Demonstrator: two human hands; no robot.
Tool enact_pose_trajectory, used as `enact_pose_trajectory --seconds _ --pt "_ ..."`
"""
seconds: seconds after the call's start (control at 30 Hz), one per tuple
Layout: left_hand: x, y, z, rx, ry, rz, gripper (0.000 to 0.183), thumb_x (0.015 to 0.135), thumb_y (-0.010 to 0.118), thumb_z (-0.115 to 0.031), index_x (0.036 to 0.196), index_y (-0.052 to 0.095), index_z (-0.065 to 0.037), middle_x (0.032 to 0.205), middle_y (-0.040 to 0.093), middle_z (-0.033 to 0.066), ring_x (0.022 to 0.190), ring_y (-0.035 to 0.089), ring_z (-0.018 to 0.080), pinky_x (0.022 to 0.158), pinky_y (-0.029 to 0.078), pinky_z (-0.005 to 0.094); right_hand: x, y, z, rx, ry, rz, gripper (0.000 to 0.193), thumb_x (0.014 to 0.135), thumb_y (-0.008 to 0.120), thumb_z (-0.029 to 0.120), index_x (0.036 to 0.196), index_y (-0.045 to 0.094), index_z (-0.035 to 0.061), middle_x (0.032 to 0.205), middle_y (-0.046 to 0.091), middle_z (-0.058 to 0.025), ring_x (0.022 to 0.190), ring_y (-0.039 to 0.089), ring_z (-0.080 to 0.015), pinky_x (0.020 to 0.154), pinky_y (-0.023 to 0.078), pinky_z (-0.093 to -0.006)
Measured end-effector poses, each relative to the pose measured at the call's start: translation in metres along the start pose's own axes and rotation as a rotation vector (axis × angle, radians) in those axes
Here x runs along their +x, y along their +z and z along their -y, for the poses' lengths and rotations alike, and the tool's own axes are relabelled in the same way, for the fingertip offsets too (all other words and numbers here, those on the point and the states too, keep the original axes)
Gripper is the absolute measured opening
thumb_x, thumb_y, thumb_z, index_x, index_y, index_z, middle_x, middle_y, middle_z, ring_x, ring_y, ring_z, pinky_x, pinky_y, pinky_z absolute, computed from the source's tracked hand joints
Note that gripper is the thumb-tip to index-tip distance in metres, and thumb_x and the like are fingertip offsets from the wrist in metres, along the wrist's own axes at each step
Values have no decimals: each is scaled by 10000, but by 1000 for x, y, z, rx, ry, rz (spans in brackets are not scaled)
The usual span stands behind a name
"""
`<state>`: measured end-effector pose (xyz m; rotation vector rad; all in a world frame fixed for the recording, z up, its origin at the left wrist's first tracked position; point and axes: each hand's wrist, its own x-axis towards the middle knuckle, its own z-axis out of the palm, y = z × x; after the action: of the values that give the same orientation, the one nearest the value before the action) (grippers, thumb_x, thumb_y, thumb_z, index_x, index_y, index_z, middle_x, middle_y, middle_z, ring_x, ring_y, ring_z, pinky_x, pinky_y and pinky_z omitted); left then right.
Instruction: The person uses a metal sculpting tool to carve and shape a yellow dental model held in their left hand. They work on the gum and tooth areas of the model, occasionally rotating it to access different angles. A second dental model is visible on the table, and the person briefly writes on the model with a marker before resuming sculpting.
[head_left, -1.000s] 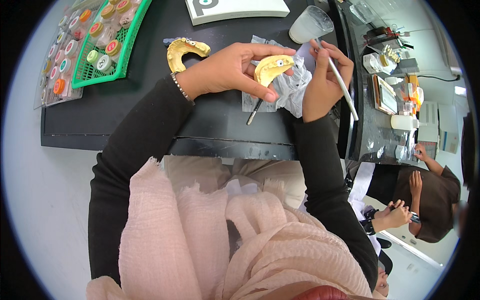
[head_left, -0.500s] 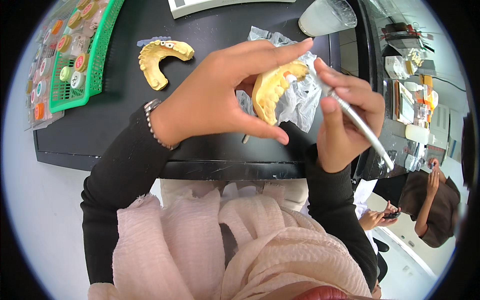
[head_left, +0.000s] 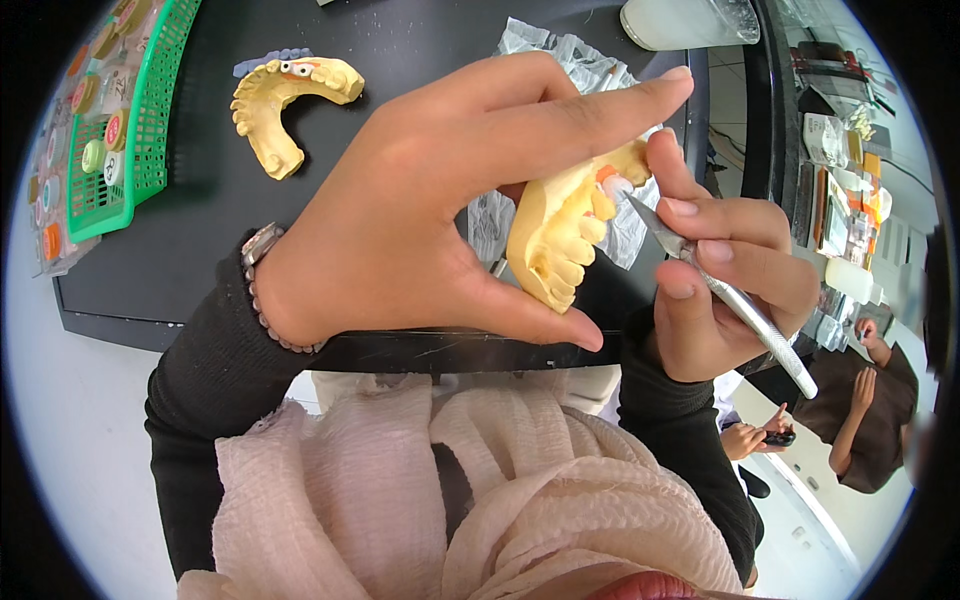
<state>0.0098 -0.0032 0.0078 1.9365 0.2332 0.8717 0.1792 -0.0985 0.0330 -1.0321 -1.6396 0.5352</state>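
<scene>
My left hand (head_left: 450,190) grips a yellow dental cast (head_left: 555,235) between thumb and fingers, its row of teeth turned to the right. One tooth on it is white (head_left: 617,188), with orange-red material beside it. In my right hand (head_left: 735,270) is a craft knife (head_left: 750,315) with a silver knurled handle, held like a pen. Its pointed blade reaches the white tooth; whether it touches I cannot tell. Crumpled clear plastic (head_left: 620,240) lies on the black table behind the cast.
A second yellow dental cast (head_left: 270,110) with a blue-grey piece lies at the back left. Beyond it stands a green basket (head_left: 150,150) of small lidded jars. A cup of cloudy liquid (head_left: 690,22) is at the back right. Two other people (head_left: 860,400) are at the far right.
Both hands and the cast have come closer to my view. The knife has turned so its blade now shows, pointing at the white tooth. The whole view has shifted slightly.
</scene>
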Motion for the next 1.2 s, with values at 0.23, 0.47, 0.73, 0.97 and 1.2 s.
enact_pose_trajectory --seconds 0.23,0.47,0.73,0.97,1.2 --pt "1 -1 -2 14 -16 0 897 439 852 -300 1169 486 69 1279 467 163 755 472 170 654 418 248 1 -1 0 36 18 7 238 732 694 57 850 491 17 825 565 -192 888 614 -338 882 423 -567" --pt "1 1 -1 17 -5 3 893 438 853 -306 1164 494 69 1251 492 149 759 487 171 657 422 248 0 -3 -1 56 30 27 234 729 693 48 855 497 20 833 568 -194 884 614 -348 891 413 -569" --pt "2 -1 -1 33 38 6 915 438 852 -309 1188 484 65 1176 537 125 748 495 165 653 419 247 0 -1 -2 98 32 2 236 724 697 45 847 497 22 835 574 -198 890 613 -351 893 413 -562" --pt "4 -1 2 16 71 13 940 434 855 -317 1206 474 61 1030 576 94 741 497 159 649 413 250 -1 -1 -3 99 40 -5 239 713 703 36 840 501 25 835 579 -198 896 609 -364 895 416 -555" --pt "3 -2 1 21 76 13 960 430 856 -338 1212 467 61 1018 578 90 729 489 152 636 404 243 -1 0 -3 121 45 -7 236 718 697 30 848 499 27 847 576 -199 911 601 -379 904 406 -552"
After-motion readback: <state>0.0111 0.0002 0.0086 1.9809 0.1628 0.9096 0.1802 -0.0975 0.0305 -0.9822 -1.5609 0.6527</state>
